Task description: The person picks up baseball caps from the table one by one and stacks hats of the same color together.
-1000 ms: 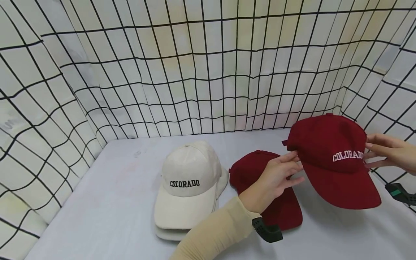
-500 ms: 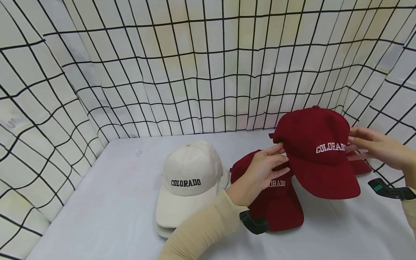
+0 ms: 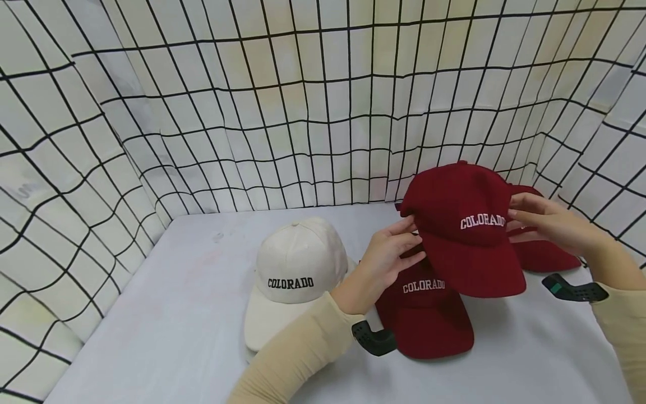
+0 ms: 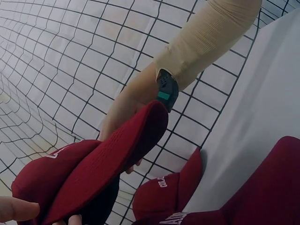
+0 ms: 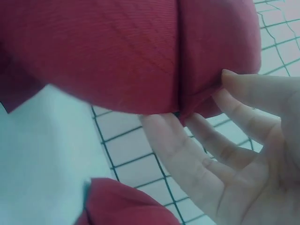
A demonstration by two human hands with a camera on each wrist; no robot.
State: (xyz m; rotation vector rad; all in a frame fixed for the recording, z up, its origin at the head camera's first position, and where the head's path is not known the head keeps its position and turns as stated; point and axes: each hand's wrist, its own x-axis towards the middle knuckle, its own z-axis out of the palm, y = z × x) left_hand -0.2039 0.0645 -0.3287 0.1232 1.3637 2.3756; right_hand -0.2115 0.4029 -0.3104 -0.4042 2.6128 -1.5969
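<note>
Both hands hold up a dark red baseball cap (image 3: 464, 247) with white COLORADO lettering, its brim towards me and tilted down. My left hand (image 3: 383, 261) pinches its lower edge on the left side. On the opposite side, my right hand (image 3: 552, 221) pinches the edge, thumb on the outside and fingers underneath, as the right wrist view shows. Below the held cap (image 4: 89, 173), a second red cap (image 3: 426, 325) with the same lettering lies on the table, its crown partly hidden. A third red cap (image 3: 545, 259) sits behind my right hand.
An off-white cap (image 3: 303, 261) with black COLORADO lettering stands left of the red caps, partly covered by my left sleeve (image 3: 292, 348); another pale brim shows beneath it. Black netting (image 3: 348, 120) over white sheeting rises behind and beside the white-covered table (image 3: 166, 314).
Both hands have carried the held red cap leftwards, over the red cap on the table. The third red cap has come into view behind the right hand.
</note>
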